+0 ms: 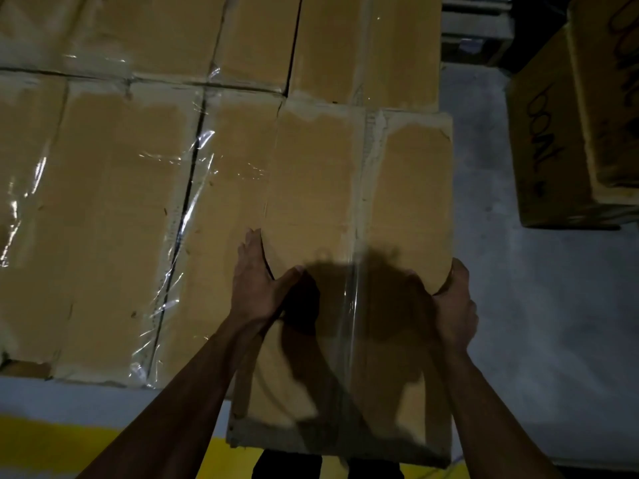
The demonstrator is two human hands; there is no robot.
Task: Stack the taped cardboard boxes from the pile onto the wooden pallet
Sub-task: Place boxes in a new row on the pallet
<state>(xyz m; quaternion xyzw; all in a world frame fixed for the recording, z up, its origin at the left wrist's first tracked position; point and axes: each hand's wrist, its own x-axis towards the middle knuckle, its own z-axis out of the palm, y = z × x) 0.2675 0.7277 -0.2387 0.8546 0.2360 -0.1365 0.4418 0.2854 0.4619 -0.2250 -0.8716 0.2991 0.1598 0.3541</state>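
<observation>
Firmly, left hand (257, 288) fingers flat against taped box (345, 209) side, right hand (454, 299) fingers curled round its edge

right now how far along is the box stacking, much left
Done: a layer of taped boxes already lies packed side by side, at least two rows deep. In hand: the left hand and right hand hold one more box by its sides at the layer's right end, not yet let go. Left: more marked boxes stand on the floor to the right; the pallet itself is hidden.
</observation>
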